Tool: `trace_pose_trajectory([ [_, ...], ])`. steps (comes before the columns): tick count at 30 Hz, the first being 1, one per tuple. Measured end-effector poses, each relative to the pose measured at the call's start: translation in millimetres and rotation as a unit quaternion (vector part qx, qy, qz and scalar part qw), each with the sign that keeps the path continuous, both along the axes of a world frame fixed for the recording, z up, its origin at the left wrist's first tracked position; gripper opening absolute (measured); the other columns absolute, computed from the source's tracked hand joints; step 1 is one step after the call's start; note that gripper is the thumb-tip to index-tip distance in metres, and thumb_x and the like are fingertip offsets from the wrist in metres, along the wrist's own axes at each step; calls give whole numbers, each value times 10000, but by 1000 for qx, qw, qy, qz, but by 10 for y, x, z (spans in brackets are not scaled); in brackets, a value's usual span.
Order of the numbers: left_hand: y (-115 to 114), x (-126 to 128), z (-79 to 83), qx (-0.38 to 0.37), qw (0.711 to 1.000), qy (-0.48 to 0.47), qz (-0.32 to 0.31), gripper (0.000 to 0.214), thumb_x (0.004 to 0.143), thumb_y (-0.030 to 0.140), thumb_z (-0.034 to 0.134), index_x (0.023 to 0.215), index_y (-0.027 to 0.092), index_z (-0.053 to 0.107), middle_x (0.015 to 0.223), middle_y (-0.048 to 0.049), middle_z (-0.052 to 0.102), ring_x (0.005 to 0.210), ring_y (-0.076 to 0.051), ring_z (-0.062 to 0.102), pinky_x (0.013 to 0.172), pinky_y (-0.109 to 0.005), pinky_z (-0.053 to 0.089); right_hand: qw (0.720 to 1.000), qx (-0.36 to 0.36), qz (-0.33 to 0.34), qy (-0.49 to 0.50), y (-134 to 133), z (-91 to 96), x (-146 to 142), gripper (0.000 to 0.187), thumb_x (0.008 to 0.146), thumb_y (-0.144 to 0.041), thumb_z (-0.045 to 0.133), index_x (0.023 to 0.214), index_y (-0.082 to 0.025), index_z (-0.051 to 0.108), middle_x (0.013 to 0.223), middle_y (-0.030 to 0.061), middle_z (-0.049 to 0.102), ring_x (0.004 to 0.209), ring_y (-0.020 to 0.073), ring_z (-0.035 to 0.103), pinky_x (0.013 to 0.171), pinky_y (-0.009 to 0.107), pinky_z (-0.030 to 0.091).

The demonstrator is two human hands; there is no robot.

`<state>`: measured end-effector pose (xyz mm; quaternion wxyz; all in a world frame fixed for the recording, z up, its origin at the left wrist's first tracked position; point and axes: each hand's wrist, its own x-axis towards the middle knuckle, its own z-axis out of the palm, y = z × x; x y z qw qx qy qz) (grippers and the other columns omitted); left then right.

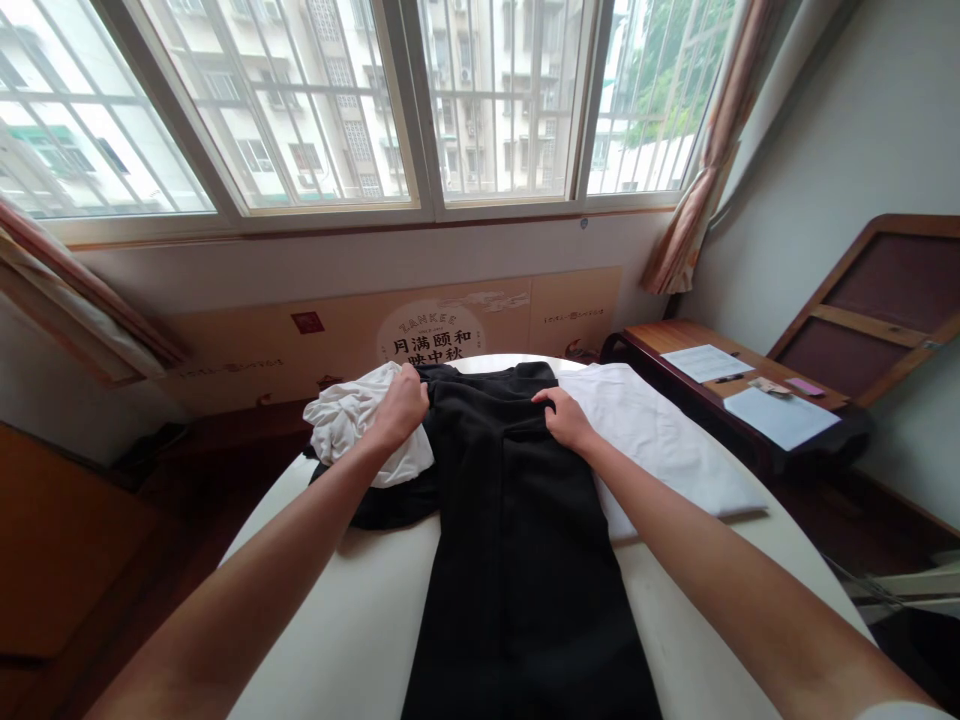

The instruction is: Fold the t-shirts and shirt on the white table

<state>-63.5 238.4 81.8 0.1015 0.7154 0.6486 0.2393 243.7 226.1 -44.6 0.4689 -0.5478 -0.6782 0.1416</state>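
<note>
Table [352, 630] white, round, below barred window [495, 100]; left hand [401, 405], right hand [564, 418] fingers closed on black garment [517, 540]; side desk [671, 338] right.

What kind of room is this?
Probably a room in a flat: a black garment lies on a white table, curtains hang by a big window facing apartment blocks, and papers sit on a wooden desk.

Your left hand [401, 405] grips the far left edge of the black garment [517, 540], which lies lengthwise down the white round table [352, 620], right beside a crumpled white cloth [352, 420]. Your right hand [566, 420] presses the garment's far right edge, next to a flat white cloth [660, 440]. Papers [780, 415] lie on the wooden side table [675, 340].
</note>
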Motion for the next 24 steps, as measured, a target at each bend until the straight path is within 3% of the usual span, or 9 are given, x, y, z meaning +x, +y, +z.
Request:
trace_pose_trajectory([
  [2,-404,16,-38,21,996,83,-26,175,1019,285,485,1063,159,597,1027,-173,732,1023,-316,717,900,-388,522,1000,1,4,-5,0,-8,-1,361,767,-44,484,972,-222,721,1093,62,738,1090,229,684,1109,425,485],
  [5,-1106,-5,-188,-107,972,197,-64,248,997,405,539,888,200,625,965,-161,742,985,-347,728,803,-373,506,1000,4,7,-9,1,-27,1,325,777,-64,508,974,-221,713,1097,68,727,1093,237,679,1119,434,480],
  [7,-1528,-48,-309,-174,963,195,-68,247,959,432,587,854,212,627,973,-145,752,958,-341,733,739,-348,476,1000,6,8,-10,5,-37,0,288,779,-86,534,962,-222,709,1085,72,719,1085,246,676,1117,446,483],
  [10,-1998,-128,-439,-210,968,116,-71,232,945,416,574,817,226,612,935,-111,760,908,-298,726,710,-320,437,1000,8,9,-13,5,-40,-14,265,766,-101,555,945,-225,704,1059,74,707,1070,257,670,1112,459,486],
  [14,-2378,-191,-485,-254,964,47,-53,310,963,453,481,766,229,563,821,-103,743,782,-269,712,653,-314,439,1000,9,11,-26,-35,-26,-58,266,743,-93,564,937,-212,701,1061,93,690,1093,270,653,1098,457,496],
  [18,-2674,-168,-504,-426,900,-78,-54,464,962,643,402,768,236,510,509,-8,566,442,-193,556,460,-271,378,999,5,10,-48,-102,9,-110,286,746,-75,549,955,-194,703,1085,112,683,1129,283,642,1097,475,499],
  [21,-2871,-118,-537,-483,858,-148,-96,631,949,771,269,714,230,493,486,-2,518,391,-143,453,439,-254,340,998,2,14,-62,-186,92,-161,336,759,-59,542,1018,-176,720,1231,150,676,1227,310,620,1125,505,480],
  [22,-2921,-105,-544,-476,857,-169,-102,634,946,783,249,756,233,501,510,6,526,396,-140,443,441,-256,336,997,0,13,-72,-244,138,-189,366,768,-56,548,1067,-169,726,1332,170,649,1261,328,608,1134,523,473],
  [24,-2999,-98,-541,-400,895,-178,-89,541,959,742,287,883,249,498,611,12,578,470,-159,510,486,-269,380,994,-1,-1,-108,-449,250,-263,443,799,-66,575,1208,-164,715,1539,201,528,1296,377,594,1138,580,459],
])
